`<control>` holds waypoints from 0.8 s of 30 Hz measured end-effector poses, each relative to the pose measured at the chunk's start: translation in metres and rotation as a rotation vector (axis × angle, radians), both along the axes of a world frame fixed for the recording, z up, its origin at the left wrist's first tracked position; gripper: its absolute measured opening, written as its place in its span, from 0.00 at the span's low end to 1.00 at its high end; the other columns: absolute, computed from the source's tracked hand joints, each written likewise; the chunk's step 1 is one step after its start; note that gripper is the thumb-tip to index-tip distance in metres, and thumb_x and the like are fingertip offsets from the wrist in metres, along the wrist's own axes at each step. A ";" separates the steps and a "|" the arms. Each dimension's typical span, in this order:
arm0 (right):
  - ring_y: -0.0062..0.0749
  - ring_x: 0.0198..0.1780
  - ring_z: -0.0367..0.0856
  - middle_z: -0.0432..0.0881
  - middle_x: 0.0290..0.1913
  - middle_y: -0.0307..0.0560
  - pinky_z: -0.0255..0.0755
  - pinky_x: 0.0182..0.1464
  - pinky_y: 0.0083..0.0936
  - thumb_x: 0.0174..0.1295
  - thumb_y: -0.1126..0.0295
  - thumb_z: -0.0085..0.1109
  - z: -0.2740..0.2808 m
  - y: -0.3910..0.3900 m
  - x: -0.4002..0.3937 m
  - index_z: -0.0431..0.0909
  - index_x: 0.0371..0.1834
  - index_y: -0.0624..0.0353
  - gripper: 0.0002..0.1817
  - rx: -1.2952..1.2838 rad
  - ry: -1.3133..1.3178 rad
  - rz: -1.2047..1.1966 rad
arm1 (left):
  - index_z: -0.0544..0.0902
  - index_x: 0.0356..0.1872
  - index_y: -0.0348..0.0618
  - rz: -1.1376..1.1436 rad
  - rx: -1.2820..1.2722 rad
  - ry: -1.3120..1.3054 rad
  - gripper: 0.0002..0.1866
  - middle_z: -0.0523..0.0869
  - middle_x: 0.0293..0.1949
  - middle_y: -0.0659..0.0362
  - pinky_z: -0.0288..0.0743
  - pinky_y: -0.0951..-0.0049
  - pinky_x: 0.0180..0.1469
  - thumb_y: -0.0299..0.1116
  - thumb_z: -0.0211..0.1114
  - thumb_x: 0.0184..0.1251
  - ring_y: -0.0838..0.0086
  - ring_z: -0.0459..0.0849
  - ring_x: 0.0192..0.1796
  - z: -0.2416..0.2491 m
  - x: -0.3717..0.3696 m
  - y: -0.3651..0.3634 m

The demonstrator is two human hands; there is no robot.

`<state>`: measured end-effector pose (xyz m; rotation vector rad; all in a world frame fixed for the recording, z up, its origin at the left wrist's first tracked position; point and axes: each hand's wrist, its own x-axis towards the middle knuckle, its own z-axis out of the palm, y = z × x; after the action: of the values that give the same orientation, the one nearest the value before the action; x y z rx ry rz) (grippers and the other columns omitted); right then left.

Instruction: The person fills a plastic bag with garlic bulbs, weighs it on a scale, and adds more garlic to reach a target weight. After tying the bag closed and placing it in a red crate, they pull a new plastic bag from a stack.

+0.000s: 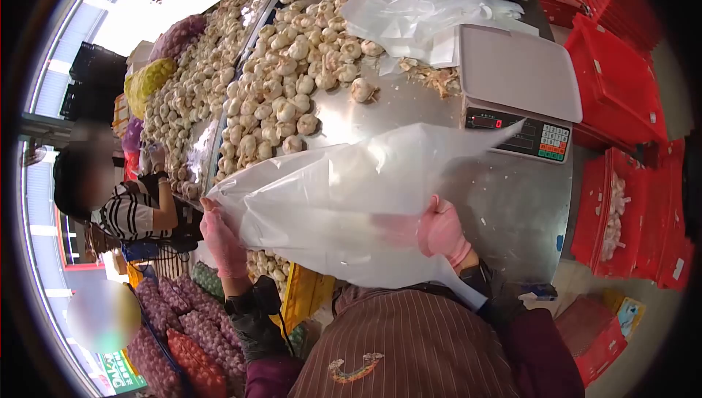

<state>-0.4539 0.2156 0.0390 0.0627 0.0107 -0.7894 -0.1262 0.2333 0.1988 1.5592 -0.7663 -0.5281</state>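
Observation:
A large translucent white plastic bag [344,193] is stretched out in front of me over the steel table [512,208]. My left hand [221,241], in a pink glove, grips the bag's edge at the left. My right hand [441,230], also in a pink glove, is partly inside the bag's other side and holds it. A heap of garlic bulbs [292,84] lies on the table just beyond the bag.
A digital scale [519,80] stands at the table's right, with a pile of plastic bags [417,14] behind it. Red crates [621,201] are stacked to the right. A person in a striped top [135,211] stands at the left. Mesh sacks of garlic [183,332] lie below.

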 end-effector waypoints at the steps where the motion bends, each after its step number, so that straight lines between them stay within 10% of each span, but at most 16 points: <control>1: 0.41 0.67 0.66 0.69 0.66 0.57 0.63 0.67 0.39 0.66 0.44 0.46 0.018 -0.002 0.003 0.66 0.64 0.67 0.36 0.013 0.165 -0.044 | 0.71 0.24 0.47 0.044 -0.006 -0.048 0.19 0.62 0.22 0.75 0.49 0.84 0.24 0.44 0.47 0.77 0.90 0.57 0.24 -0.003 0.004 0.006; 3: 0.50 0.67 0.67 0.66 0.67 0.62 0.57 0.69 0.49 0.68 0.45 0.40 0.059 -0.022 -0.006 0.61 0.66 0.69 0.36 -0.055 -0.158 0.114 | 0.71 0.23 0.48 0.111 -0.017 -0.084 0.20 0.61 0.21 0.75 0.49 0.84 0.24 0.45 0.48 0.77 0.90 0.57 0.24 -0.013 0.007 0.020; 7: 0.47 0.50 0.82 0.81 0.48 0.62 0.75 0.53 0.43 0.71 0.51 0.44 0.058 -0.061 0.003 0.75 0.51 0.71 0.28 -0.247 0.441 0.096 | 0.72 0.24 0.47 0.081 -0.015 -0.014 0.21 0.61 0.20 0.76 0.49 0.83 0.24 0.49 0.51 0.75 0.90 0.59 0.23 -0.027 0.010 0.022; 9: 0.38 0.41 0.84 0.83 0.40 0.56 0.80 0.43 0.31 0.69 0.63 0.53 0.061 -0.072 0.022 0.78 0.44 0.71 0.17 -0.384 0.816 0.155 | 0.78 0.31 0.42 -0.001 0.160 -0.359 0.17 0.67 0.20 0.72 0.58 0.81 0.25 0.44 0.54 0.74 0.86 0.66 0.22 -0.044 0.032 0.016; 10: 0.28 0.34 0.83 0.84 0.34 0.48 0.78 0.36 0.22 0.65 0.72 0.57 0.060 -0.074 0.032 0.80 0.39 0.71 0.10 -0.180 0.811 -0.029 | 0.80 0.41 0.36 0.138 0.512 -0.999 0.13 0.75 0.22 0.66 0.67 0.80 0.29 0.38 0.60 0.69 0.81 0.73 0.26 -0.047 0.038 0.013; 13: 0.22 0.33 0.81 0.83 0.37 0.43 0.78 0.40 0.20 0.65 0.72 0.57 0.075 -0.075 0.054 0.79 0.40 0.65 0.07 -0.242 0.906 -0.155 | 0.77 0.50 0.33 0.248 0.381 -1.489 0.19 0.80 0.27 0.59 0.72 0.79 0.31 0.34 0.66 0.63 0.79 0.77 0.28 -0.052 0.023 -0.002; 15: 0.20 0.32 0.79 0.82 0.35 0.41 0.76 0.35 0.19 0.64 0.71 0.58 0.090 -0.069 0.072 0.78 0.42 0.63 0.08 -0.265 1.171 0.072 | 0.74 0.54 0.32 -0.300 0.335 -0.274 0.24 0.80 0.31 0.59 0.73 0.78 0.34 0.34 0.69 0.59 0.79 0.78 0.33 -0.039 -0.037 -0.021; 17: 0.17 0.22 0.76 0.79 0.26 0.37 0.67 0.22 0.18 0.58 0.63 0.68 0.068 -0.059 0.102 0.80 0.28 0.62 0.13 -0.109 0.918 -0.073 | 0.77 0.49 0.33 -0.568 0.127 0.227 0.18 0.77 0.31 0.62 0.71 0.80 0.35 0.31 0.67 0.61 0.82 0.77 0.33 -0.060 -0.085 -0.030; 24: 0.19 0.30 0.77 0.80 0.30 0.38 0.71 0.31 0.18 0.66 0.59 0.59 0.060 -0.065 0.113 0.80 0.32 0.65 0.17 -0.007 1.027 -0.206 | 0.80 0.27 0.36 -0.573 0.226 0.205 0.03 0.78 0.23 0.66 0.69 0.79 0.30 0.24 0.63 0.58 0.82 0.75 0.26 -0.102 -0.087 -0.052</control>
<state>-0.3411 0.1502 0.0989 -0.3585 0.9866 -0.9553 -0.2133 0.1816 0.0970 1.4490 -1.0223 -1.2109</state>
